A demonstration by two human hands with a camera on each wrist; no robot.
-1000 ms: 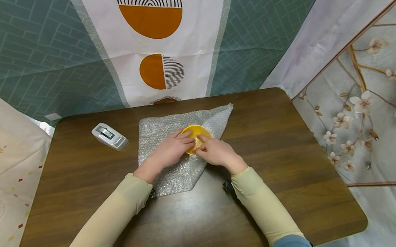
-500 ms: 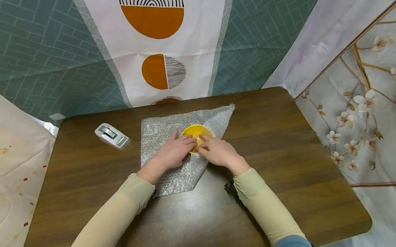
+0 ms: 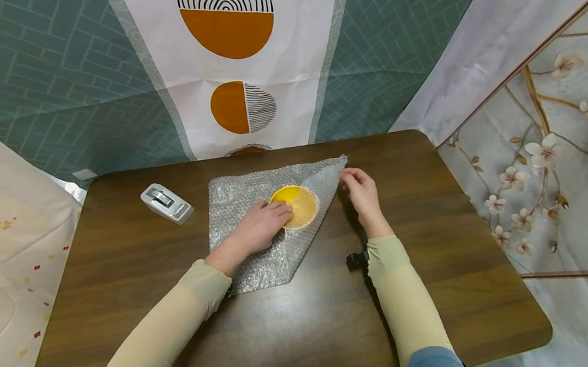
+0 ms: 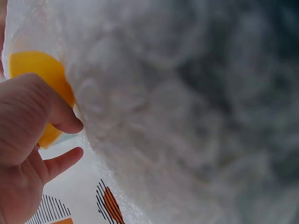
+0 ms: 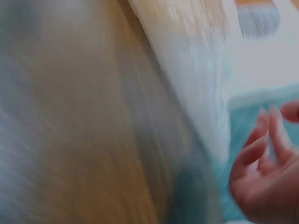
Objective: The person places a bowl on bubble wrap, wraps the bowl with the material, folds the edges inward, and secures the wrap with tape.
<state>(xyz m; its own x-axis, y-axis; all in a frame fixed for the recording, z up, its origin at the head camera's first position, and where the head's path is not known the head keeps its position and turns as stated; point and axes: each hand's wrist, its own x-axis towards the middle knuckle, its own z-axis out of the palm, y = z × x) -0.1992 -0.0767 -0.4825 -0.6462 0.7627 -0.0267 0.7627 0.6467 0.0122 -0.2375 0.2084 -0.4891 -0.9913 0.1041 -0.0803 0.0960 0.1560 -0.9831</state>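
A round yellow bowl (image 3: 285,194) sits on a sheet of bubble wrap (image 3: 233,194), and a folded-over flap of the wrap covers its right part. My left hand (image 3: 260,226) rests at the bowl's left side, fingertips over its inside by the flap's edge. In the left wrist view, the thumb and a finger of that hand (image 4: 23,126) are spread before the yellow bowl (image 4: 39,65). My right hand (image 3: 364,197) is beside the wrap's far right corner, fingers loosely bent. The blurred right wrist view shows a gap between this hand (image 5: 268,179) and the wrap (image 5: 187,65).
A grey and white tape dispenser (image 3: 167,203) lies on the brown wooden table (image 3: 119,285), left of the wrap. Patterned cloth hangs behind the table's far edge (image 3: 376,138) and along both sides. A small black device (image 3: 356,261) is at my right wrist.
My right hand has left the bowl and moved up and right to the wrap's far corner. The flap over the bowl's right part now shows. My left hand stays almost in place.
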